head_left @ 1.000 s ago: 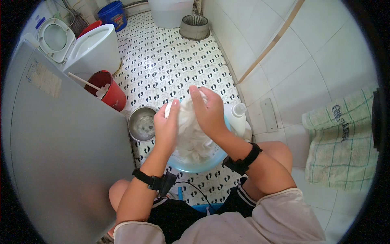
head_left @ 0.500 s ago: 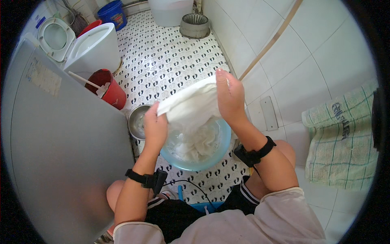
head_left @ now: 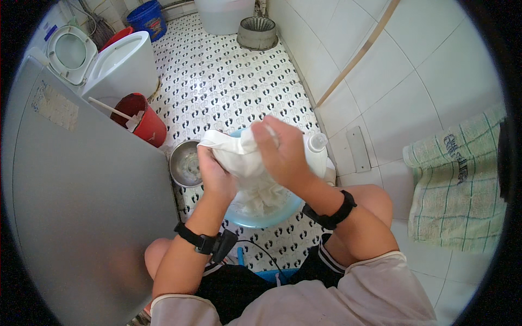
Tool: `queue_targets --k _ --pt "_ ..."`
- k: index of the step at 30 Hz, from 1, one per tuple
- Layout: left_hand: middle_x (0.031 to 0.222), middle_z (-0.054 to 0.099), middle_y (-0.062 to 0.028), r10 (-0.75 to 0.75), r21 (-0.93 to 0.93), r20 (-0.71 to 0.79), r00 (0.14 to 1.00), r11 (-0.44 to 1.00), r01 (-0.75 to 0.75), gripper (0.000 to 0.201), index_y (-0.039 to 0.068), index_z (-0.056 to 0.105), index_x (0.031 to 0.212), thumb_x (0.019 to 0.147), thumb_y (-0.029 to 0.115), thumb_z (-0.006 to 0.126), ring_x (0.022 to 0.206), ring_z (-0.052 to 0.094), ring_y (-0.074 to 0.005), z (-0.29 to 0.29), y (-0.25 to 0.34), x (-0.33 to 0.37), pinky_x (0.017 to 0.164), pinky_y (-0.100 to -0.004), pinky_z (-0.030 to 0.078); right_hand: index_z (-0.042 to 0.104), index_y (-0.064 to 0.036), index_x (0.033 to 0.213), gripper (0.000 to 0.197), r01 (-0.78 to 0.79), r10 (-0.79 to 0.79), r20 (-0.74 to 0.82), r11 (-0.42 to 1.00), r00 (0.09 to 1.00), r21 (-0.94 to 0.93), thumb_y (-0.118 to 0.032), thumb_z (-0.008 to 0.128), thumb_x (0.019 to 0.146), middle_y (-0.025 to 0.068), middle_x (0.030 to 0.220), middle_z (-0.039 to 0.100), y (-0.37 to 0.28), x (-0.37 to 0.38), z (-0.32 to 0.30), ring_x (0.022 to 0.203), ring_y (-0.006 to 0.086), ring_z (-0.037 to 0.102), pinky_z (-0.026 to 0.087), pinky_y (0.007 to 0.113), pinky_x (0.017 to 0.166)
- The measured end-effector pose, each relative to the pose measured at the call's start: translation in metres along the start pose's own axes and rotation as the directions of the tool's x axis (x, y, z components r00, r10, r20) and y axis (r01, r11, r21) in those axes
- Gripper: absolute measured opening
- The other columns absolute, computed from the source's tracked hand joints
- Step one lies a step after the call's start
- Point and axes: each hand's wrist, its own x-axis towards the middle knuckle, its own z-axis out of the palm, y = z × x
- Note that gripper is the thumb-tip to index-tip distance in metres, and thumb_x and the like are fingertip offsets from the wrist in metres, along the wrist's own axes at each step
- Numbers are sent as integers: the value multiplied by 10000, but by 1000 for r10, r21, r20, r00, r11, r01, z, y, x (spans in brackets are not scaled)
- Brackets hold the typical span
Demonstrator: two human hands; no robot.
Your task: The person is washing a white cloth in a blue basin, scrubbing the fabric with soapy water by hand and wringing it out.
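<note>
A wet white cloth (head_left: 239, 157), perhaps a garment, is bunched between my two hands above a light blue basin (head_left: 261, 221). My left hand (head_left: 217, 176) grips its left end, thumb up. My right hand (head_left: 283, 149) is closed on the other end, a little blurred by motion. The cloth's lower part hangs down toward the basin, where soapy water and crumpled white fabric (head_left: 263, 200) show; whether the two are one piece I cannot tell. Just right of my right hand stands a white bottle (head_left: 317, 143) with a clear cap.
A metal bowl (head_left: 186, 165) sits left of the basin. Beyond it are a red bin (head_left: 152, 130) and a toilet (head_left: 122, 65). The grey panel (head_left: 98, 201) borders the left side. A wooden pole (head_left: 359, 54) leans on the right wall, near a green checked towel (head_left: 457, 185).
My hands have come closer together, the right one moving left and down. The cloth, stretched wide before, is now bunched. The white bottle has come into sight.
</note>
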Motion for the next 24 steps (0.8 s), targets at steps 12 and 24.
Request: queue_targets --k 12,24 --pt "828 572 -6 -38 45 -55 998 998 41 232 112 551 890 934 304 428 776 570 -121 28 -11 -17 721 -298 471 530 5 690 279 -12 3 -86 994 996 -113 -186 528 894 206 631 557 7 -8 33 559 386 535 409 464 523" --pt "715 549 14 108 337 -115 987 939 -64 345 108 535 772 969 384 476 602 530 -92 8 -14 2 547 -265 442 558 10 724 304 185 -182 31 973 983 -140 -228 506 907 225 659 558 13 -16 42 585 406 543 414 477 549"
